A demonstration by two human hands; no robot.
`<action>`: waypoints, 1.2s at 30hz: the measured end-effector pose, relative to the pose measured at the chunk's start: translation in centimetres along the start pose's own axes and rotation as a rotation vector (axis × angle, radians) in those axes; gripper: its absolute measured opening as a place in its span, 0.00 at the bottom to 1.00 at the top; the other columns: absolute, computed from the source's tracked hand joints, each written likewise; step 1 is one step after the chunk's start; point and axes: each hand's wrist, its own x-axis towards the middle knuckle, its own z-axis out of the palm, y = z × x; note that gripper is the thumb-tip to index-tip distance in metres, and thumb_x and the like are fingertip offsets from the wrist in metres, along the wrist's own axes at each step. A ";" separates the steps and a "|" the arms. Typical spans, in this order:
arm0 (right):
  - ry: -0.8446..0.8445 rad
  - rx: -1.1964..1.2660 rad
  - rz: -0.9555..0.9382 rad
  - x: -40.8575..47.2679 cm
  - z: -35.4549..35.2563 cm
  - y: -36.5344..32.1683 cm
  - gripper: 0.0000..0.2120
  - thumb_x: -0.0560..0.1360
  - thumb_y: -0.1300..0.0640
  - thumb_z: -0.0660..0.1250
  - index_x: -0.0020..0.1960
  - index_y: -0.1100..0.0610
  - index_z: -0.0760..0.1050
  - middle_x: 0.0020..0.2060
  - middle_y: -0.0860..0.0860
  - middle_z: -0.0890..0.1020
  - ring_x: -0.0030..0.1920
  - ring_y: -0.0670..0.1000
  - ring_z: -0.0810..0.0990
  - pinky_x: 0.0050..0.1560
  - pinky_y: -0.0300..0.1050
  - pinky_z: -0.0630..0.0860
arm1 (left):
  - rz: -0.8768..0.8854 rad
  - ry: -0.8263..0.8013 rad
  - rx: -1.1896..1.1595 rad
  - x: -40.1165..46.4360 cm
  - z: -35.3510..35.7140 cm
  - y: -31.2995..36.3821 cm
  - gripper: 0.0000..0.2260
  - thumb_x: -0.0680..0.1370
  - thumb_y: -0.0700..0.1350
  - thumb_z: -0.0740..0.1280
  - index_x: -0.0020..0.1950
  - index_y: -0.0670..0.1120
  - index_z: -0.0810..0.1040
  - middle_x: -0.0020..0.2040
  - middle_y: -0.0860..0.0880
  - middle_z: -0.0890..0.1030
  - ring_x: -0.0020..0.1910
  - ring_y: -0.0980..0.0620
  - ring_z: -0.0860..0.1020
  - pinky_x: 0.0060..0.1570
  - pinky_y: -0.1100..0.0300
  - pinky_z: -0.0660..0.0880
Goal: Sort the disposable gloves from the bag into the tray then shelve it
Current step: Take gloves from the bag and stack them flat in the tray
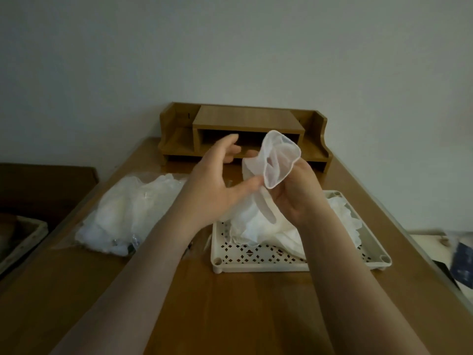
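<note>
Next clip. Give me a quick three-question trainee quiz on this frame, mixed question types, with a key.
1. True or false: the tray already holds gloves.
2. The bag of gloves lies to which side of the tray: A) the person's left, B) the person's right, C) behind it?
3. Fill in: the right hand holds a single ___ above the tray.

Key: 1 true, a white pile lies in it. 2 A. 3 glove; the left hand pinches its edge with its thumb.
</note>
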 end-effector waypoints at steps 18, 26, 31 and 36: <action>0.310 -1.375 -0.391 -2.0 -1.7 -3.9 0.11 0.74 0.58 0.64 0.34 0.50 0.67 0.27 0.46 0.71 0.30 0.48 0.69 0.30 0.42 0.63 | -0.072 -0.047 -0.199 1.3 3.1 5.9 0.19 0.72 0.56 0.71 0.60 0.52 0.75 0.51 0.55 0.81 0.50 0.57 0.80 0.51 0.55 0.78; 0.050 -1.385 -0.113 -3.1 -4.8 -5.8 0.11 0.72 0.45 0.70 0.39 0.53 0.78 0.33 0.49 0.78 0.35 0.48 0.75 0.39 0.41 0.73 | -0.288 -0.240 -0.358 2.5 3.8 3.7 0.07 0.77 0.45 0.66 0.53 0.47 0.80 0.46 0.47 0.83 0.47 0.48 0.82 0.52 0.48 0.79; -0.244 -0.986 0.153 -4.3 -8.7 -8.7 0.13 0.69 0.51 0.71 0.43 0.62 0.79 0.41 0.58 0.83 0.42 0.55 0.82 0.48 0.45 0.79 | -0.365 -0.389 -0.716 2.2 4.1 3.3 0.11 0.71 0.46 0.68 0.51 0.44 0.80 0.43 0.47 0.83 0.44 0.49 0.82 0.44 0.54 0.79; -0.226 -1.156 0.325 -3.4 -12.4 -7.4 0.08 0.75 0.53 0.68 0.44 0.57 0.82 0.40 0.55 0.83 0.39 0.50 0.80 0.44 0.43 0.78 | -0.465 -0.275 -0.377 2.0 6.2 1.3 0.06 0.77 0.46 0.66 0.52 0.46 0.77 0.48 0.47 0.81 0.47 0.49 0.81 0.44 0.55 0.78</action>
